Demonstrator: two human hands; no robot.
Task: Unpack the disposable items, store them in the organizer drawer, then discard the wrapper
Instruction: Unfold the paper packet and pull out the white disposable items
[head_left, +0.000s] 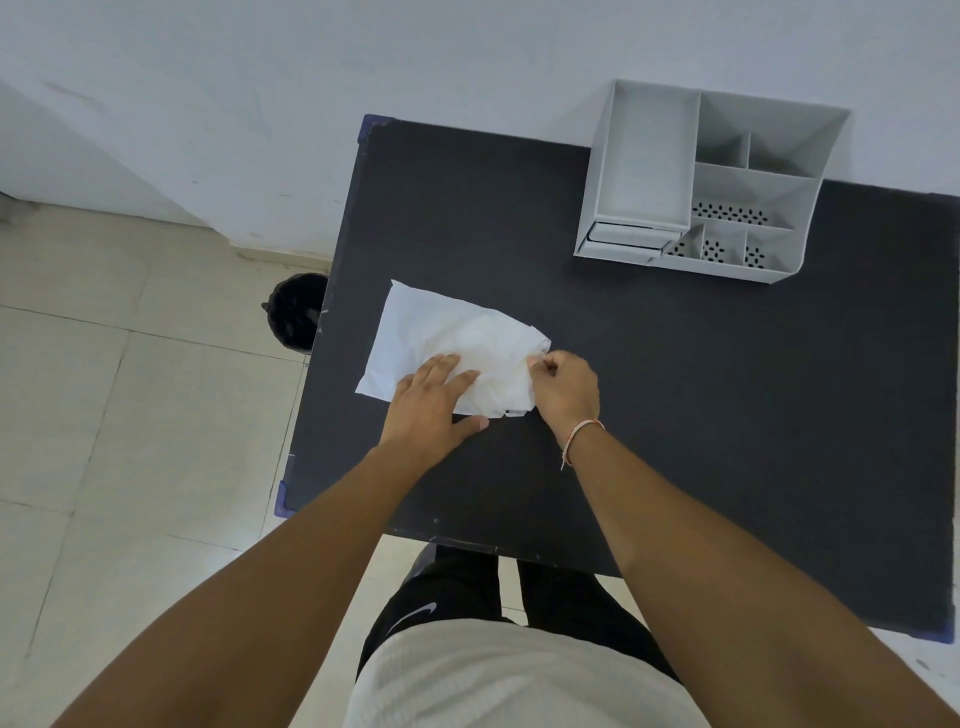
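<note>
Nothing unpacked yet, I judge; wrapper (452, 348) lies mid-frame on the bench (675, 389); left hand (431, 400) flat on it, right hand (563, 387) grip pinching its end; organizer (706, 182) upper right, drawer shut; bin (297, 312) left.

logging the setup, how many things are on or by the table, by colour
White: 1, the wrapper, flat on the table under the left hand, its right end pinched by the right hand.
Grey: 1, the organizer at the far edge of the table.
Black: 1, the bin on the floor beside the table.
Total: 3
</note>
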